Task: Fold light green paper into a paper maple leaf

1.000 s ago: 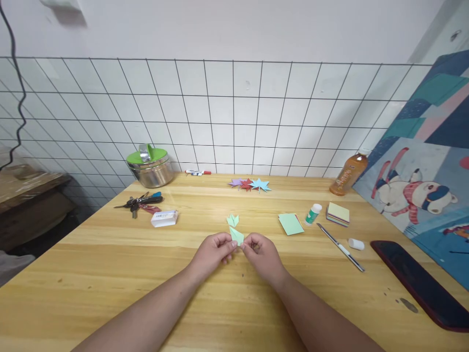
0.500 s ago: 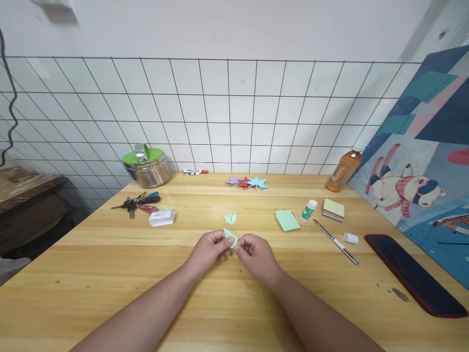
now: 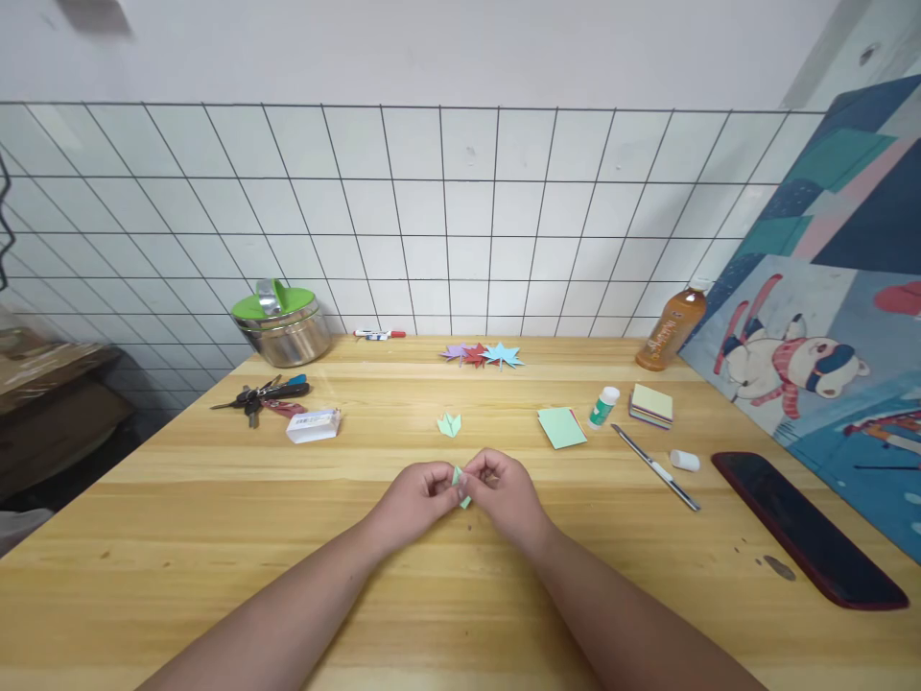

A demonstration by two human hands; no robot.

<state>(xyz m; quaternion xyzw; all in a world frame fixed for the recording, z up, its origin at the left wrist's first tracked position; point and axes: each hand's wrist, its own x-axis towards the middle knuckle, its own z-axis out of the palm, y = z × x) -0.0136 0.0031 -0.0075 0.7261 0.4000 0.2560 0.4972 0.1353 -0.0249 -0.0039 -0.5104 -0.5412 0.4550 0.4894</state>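
Between my two hands is a small piece of folded light green paper (image 3: 465,501), mostly covered by the fingers. My left hand (image 3: 421,497) pinches it from the left with thumb and fingers. From the right, my right hand (image 3: 504,489) pinches the same paper, and the fingertips of both hands meet over it. Just beyond the hands lies a folded green paper piece (image 3: 450,425) with pointed tips. A stack of square green paper (image 3: 562,428) rests to the right, beside an uncapped glue stick (image 3: 603,408).
Paper maple leaves (image 3: 502,355) lie at the back. On the right are a utility knife (image 3: 656,468), a white cap (image 3: 684,461), a sticky-note stack (image 3: 651,406), a dark phone-like slab (image 3: 806,528) and a bottle (image 3: 673,328). Keys (image 3: 263,398), a small box (image 3: 314,425) and a lidded pot (image 3: 283,326) stand left.
The paper has been turned more upright and now shows less between the fingers. My right hand has shifted over it, its fingertips meeting the left ones. The view has tilted slightly.
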